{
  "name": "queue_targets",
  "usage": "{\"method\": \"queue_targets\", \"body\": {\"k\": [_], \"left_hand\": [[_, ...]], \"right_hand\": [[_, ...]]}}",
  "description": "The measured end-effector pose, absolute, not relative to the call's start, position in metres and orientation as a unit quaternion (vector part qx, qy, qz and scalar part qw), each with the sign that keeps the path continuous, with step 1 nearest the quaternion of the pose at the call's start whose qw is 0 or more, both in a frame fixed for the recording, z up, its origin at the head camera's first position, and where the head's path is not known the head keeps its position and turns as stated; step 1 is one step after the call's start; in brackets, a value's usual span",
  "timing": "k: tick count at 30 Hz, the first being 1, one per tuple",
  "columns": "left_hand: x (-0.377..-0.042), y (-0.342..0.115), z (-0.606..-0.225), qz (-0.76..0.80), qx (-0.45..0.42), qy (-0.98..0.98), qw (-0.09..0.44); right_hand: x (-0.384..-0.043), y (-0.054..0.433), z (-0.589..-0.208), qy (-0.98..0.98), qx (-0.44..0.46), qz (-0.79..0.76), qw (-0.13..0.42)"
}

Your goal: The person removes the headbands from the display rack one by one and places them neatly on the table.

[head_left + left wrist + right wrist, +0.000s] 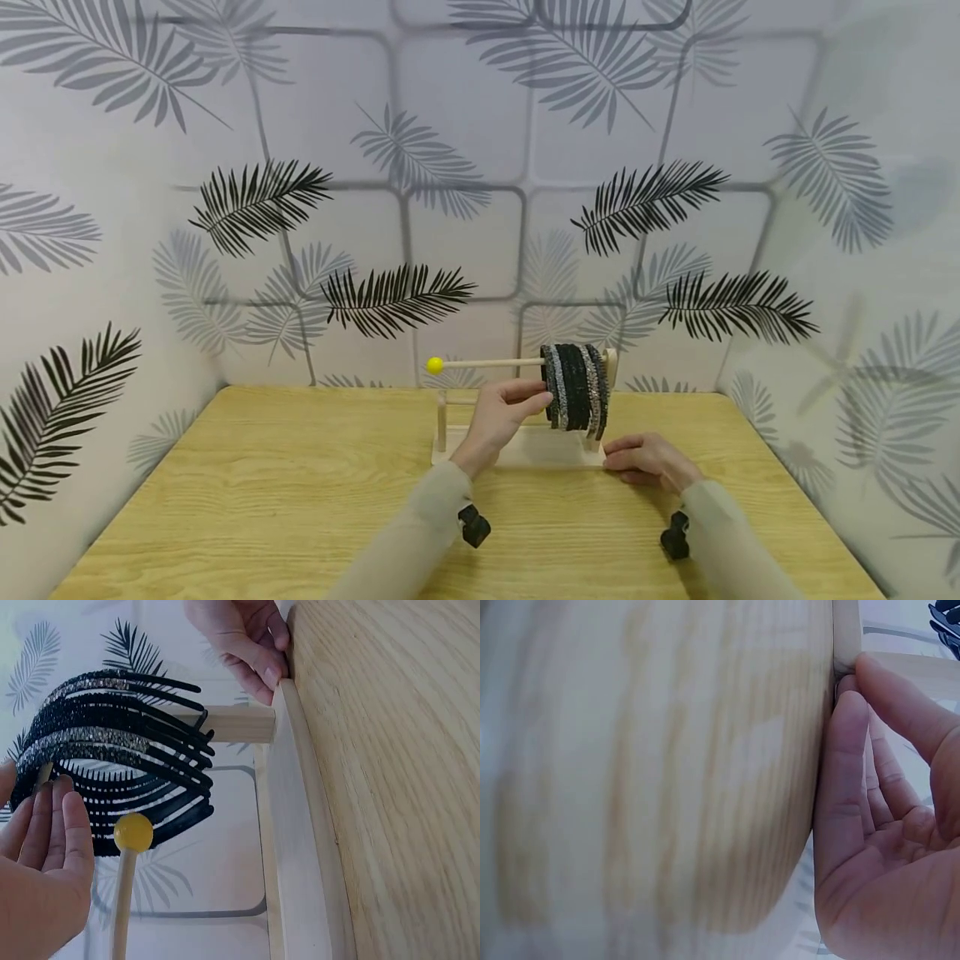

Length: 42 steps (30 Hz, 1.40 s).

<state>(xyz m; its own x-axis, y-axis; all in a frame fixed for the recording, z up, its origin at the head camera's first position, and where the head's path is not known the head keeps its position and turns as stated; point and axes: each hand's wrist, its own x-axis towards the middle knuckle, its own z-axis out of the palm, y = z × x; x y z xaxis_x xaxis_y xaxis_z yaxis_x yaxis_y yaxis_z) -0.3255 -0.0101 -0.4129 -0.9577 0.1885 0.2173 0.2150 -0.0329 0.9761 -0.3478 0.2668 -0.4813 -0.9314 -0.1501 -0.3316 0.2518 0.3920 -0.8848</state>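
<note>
Several black and glittery silver headbands (576, 387) hang side by side on the right part of the upper rod (491, 363) of a wooden headband stand (517, 454). My left hand (498, 418) holds the leftmost headband at its near side, thumb in front and fingers behind. In the left wrist view, the fingertips (61, 787) reach inside the loops of the headbands (112, 709). At the stand's right end, my right hand (647, 460) pinches the base corner between thumb and fingers. The right wrist view shows that hand (885, 787) close against the table.
A yellow ball (435, 365) caps the left end of the upper rod, which stands out freely there. Below it is a shorter post (442, 421) with a lower rod. The wood-grain table (300, 475) ends at a leaf-patterned backdrop (465, 250).
</note>
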Motion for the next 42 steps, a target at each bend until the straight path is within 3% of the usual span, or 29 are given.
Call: {"method": "queue_targets", "body": {"k": [13,42], "left_hand": [[-0.326,0.005,-0.406,-0.695,-0.123,-0.708,0.001],[-0.329,-0.023,-0.404,-0.736,-0.151,-0.659,-0.005]], "right_hand": [[-0.347,0.265,-0.481,0.819,0.040,-0.545,0.175],[-0.346,0.264,-0.482,0.829,0.039,-0.530,0.172]]}}
